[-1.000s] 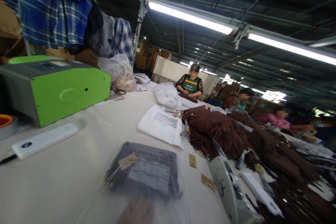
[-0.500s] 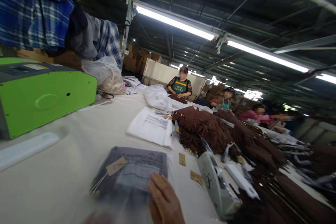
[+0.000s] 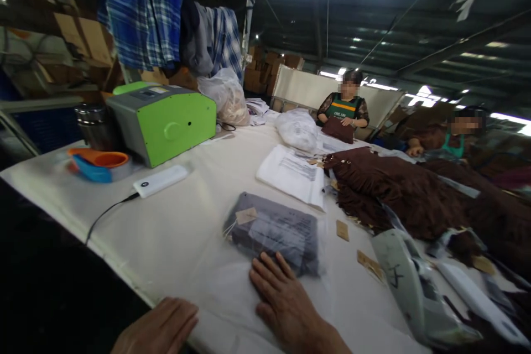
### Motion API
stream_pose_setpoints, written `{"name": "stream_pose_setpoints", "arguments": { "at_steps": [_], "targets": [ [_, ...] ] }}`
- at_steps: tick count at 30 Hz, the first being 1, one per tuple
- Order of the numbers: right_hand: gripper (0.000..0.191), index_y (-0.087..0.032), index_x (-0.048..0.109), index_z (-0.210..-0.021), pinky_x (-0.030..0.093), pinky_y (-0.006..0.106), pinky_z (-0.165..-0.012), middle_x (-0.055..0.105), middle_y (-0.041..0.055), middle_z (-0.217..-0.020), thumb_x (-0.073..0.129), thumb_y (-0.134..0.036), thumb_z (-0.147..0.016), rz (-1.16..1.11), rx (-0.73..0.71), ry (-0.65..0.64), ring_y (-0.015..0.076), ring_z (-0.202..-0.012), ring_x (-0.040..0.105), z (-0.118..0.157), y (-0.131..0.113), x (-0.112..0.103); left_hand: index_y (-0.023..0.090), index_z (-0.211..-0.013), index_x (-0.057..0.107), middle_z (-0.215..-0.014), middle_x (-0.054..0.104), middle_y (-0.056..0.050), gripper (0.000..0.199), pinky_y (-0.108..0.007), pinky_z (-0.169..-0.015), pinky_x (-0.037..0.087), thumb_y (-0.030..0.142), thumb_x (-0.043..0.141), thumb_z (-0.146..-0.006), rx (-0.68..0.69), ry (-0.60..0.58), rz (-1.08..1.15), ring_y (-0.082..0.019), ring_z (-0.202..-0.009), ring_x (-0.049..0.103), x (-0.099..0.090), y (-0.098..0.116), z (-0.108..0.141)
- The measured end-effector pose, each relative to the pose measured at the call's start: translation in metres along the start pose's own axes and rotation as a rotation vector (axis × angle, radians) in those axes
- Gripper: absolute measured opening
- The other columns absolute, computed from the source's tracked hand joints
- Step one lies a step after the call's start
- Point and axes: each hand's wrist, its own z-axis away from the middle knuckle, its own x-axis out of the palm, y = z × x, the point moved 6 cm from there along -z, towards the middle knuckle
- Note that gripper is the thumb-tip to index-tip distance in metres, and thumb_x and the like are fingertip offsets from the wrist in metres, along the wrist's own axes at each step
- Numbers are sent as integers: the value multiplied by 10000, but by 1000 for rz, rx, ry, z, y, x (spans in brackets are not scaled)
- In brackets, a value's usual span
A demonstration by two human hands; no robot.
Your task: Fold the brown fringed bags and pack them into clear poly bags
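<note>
A folded dark grey garment [image 3: 286, 232] lies in a clear plastic bag [image 3: 224, 282] on the table before me. A brown paper tag [image 3: 246, 215] on a white string rests at its upper left corner. My right hand [image 3: 282, 296] is flat on the bag, fingers spread, fingertips at the garment's near edge. Close to the table's front edge is my left hand [image 3: 160, 323], its fingers pressed together and bent; whatever may be between them is hidden. Loose tags [image 3: 342, 230] lie to the right of the garment.
A green machine [image 3: 178, 124], a white power bank [image 3: 161, 181] with a cable, and a tape roll [image 3: 99, 163] stand left. White printed bags [image 3: 294, 174] lie beyond the garment. On the right are a tape dispenser [image 3: 410, 282] and brown fringed pieces [image 3: 394, 188]. Co-workers [image 3: 346, 102] are across the table.
The view has swung left and down, so the table's front edge shows. My left hand, blurred before, is now clear. My right hand has moved from the garment's right side to its near edge.
</note>
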Motion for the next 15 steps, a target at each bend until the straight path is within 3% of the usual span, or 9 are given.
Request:
{"name": "stream_pose_setpoints", "arguments": {
  "at_steps": [2,3,6,9,12,15],
  "targets": [
    [565,-261,264,-1508,151,518,-1195,315,18,-1547,461,-358,-987,17,1,-13,225,-1453,195,-2,-2,1,293,-1260,597,-1281,642,1,342,-270,-1052,423,226,495,-941,-70,-77,60,-172,-1181,583,-1,3,-20],
    [565,-256,266,-1507,164,522,-1192,308,20,-1550,462,-355,-986,34,-3,-14,229,-1452,198,-2,-3,3,282,-1338,534,-1402,545,-32,438,-361,-1098,390,260,567,-902,-79,-127,91,-232,-1290,494,2,8,-33],
    [555,-235,315,-1488,202,517,-1184,375,37,-1520,488,-338,-972,110,-23,60,235,-1434,256,0,-1,9,213,-1464,367,-1519,373,-122,780,-554,-1134,290,361,714,-781,-21,-405,216,-344,-1398,324,30,34,-63],
    [498,-215,424,-1422,298,462,-1158,553,52,-1387,530,-342,-952,201,-160,235,230,-1349,424,13,5,22,181,-1471,350,-1521,336,-174,844,-594,-1114,290,322,742,-738,4,-568,273,-374,-1398,310,59,44,-69],
    [369,-249,508,-1329,482,292,-1010,685,18,-1207,523,-303,-964,286,-270,381,179,-1142,624,27,15,46,212,-1420,448,-1476,412,-166,691,-560,-1065,384,139,652,-764,59,-563,223,-368,-1353,394,81,42,-64],
    [288,-279,555,-1239,559,236,-852,720,-2,-1130,517,-345,-961,333,-127,424,182,-1006,692,27,27,61,209,-1335,557,-1397,521,-158,579,-480,-1015,460,20,523,-789,51,-436,77,-330,-1281,502,89,43,-64]
  ]
}}
